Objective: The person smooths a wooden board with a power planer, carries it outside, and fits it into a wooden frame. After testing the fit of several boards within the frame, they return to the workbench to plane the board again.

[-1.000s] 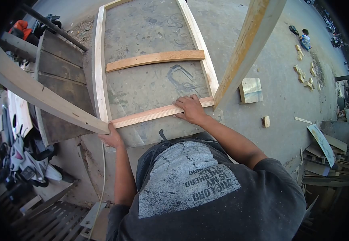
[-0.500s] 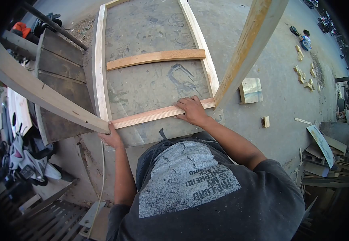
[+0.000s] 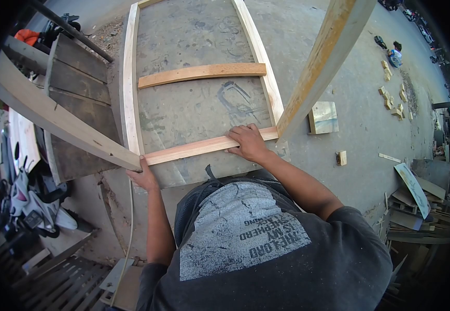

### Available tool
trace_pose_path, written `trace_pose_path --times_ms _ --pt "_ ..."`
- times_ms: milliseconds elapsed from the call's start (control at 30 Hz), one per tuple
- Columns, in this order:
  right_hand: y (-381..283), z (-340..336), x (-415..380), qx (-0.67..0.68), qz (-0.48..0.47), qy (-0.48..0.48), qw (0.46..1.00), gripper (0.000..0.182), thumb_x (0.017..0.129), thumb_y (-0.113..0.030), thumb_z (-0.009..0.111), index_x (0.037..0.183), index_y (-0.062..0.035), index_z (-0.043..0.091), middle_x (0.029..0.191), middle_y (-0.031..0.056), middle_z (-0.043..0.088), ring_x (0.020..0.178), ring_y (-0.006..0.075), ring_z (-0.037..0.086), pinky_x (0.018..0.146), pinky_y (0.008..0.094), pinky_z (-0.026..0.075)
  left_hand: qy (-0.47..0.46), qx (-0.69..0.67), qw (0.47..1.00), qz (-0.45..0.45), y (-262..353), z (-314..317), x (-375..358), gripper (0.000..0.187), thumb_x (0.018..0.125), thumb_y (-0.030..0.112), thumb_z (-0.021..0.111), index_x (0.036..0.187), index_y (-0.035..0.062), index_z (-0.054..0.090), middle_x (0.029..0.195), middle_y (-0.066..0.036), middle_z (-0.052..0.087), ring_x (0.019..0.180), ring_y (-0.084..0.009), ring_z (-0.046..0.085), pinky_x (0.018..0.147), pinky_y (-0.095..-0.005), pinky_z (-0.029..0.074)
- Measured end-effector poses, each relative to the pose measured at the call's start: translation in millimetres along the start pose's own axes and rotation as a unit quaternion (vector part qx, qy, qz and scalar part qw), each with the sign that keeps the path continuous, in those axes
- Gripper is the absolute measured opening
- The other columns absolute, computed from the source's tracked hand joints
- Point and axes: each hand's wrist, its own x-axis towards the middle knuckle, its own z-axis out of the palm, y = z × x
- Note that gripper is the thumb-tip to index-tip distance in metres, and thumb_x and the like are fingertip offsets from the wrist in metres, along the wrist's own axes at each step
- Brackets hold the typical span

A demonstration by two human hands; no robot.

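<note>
A wooden frame lies on a flat, stained work surface (image 3: 194, 114). My right hand (image 3: 248, 143) is curled over the reddish crosspiece (image 3: 183, 152) at the frame's near end. At that crosspiece's left end, my left hand (image 3: 144, 177) grips the foot of a tall wooden post (image 3: 74, 124), thumb up at the joint and the other fingers partly hidden. Another post (image 3: 315, 67) rises from the right corner. Between the left side rail (image 3: 130, 88) and right side rail (image 3: 258, 57) lies a slightly bowed wooden slat (image 3: 204, 74).
A square wood block (image 3: 323, 117) and a smaller block (image 3: 341, 158) lie on the ground at right, with several offcuts (image 3: 391, 101) beyond. A motorbike (image 3: 33, 205) stands at left below dark panels (image 3: 80, 103). Scrap boards (image 3: 414, 192) pile up at right. A person (image 3: 395, 54) crouches far off.
The view shifts very slightly. Both hands keep their places on the post foot and the crosspiece, and the frame stays put.
</note>
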Motion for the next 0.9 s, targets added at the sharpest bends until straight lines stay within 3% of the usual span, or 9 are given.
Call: trace_pose_path --times_ms 433,700,900 --pt "-1.3 -0.2 -0.4 -0.006 0.002 0.001 1.0 0.048 0.078 -0.043 0.074 0.115 -0.0125 0.065 0.109 0.0027 0.062 0.108 0.0201 0.057 0.093 0.0386 0.035 0.001 0.003 1.0 -0.002 -1.7 0.6 0.3 0.074 0.082 0.055 0.071 0.124 -0.0017 0.048 0.119 -0.024 0.053 0.115 -0.0414 0.049 0.104 -0.0516 0.03" --pt "-1.7 -2.3 0.3 -0.01 0.002 -0.01 1.0 0.05 0.079 -0.043 0.074 0.117 -0.0121 0.065 0.11 0.0034 0.063 0.11 0.0205 0.056 0.093 0.038 0.035 -0.015 -0.019 1.0 0.001 -1.7 -3.2 -1.1 0.076 0.082 0.052 0.072 0.127 -0.0033 0.047 0.122 -0.025 0.052 0.117 -0.0407 0.048 0.103 -0.0497 0.034" --pt "4.4 -8.2 7.2 0.033 0.011 -0.074 0.997 0.059 0.079 -0.045 0.074 0.124 -0.0091 0.061 0.113 0.0094 0.062 0.113 0.0267 0.056 0.097 0.0446 0.04 -0.043 -0.051 0.997 0.028 -4.1 -11.5 -4.5 0.074 0.086 0.051 0.07 0.129 -0.0034 0.046 0.127 -0.025 0.052 0.117 -0.0369 0.05 0.103 -0.0456 0.038"
